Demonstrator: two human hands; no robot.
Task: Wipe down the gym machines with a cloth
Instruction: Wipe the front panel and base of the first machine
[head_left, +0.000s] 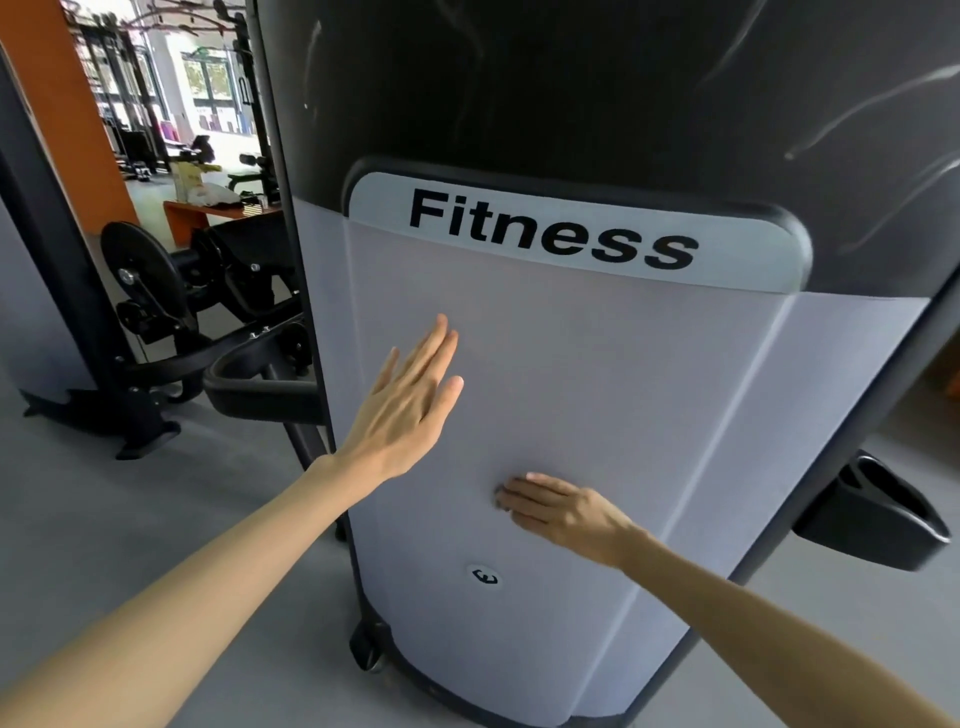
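A tall gym machine fills the view, with a pale grey shroud panel (597, 364) labelled "Fitness" and a dark glossy upper part (571, 88). My left hand (410, 400) is held flat with straight fingers against the left side of the grey panel. My right hand (556, 506) lies flat lower down near the panel's middle, fingers pointing left. It seems to press a cloth of the panel's own colour; a small crease shows at the fingertips, but I cannot make the cloth out clearly.
A black cup holder (878, 514) juts out at the machine's right side. Left of it stand a black padded arm (260, 379) and another machine with a round black disc (140, 270). Grey floor (156, 493) lies below; an orange pillar (57, 93) is behind.
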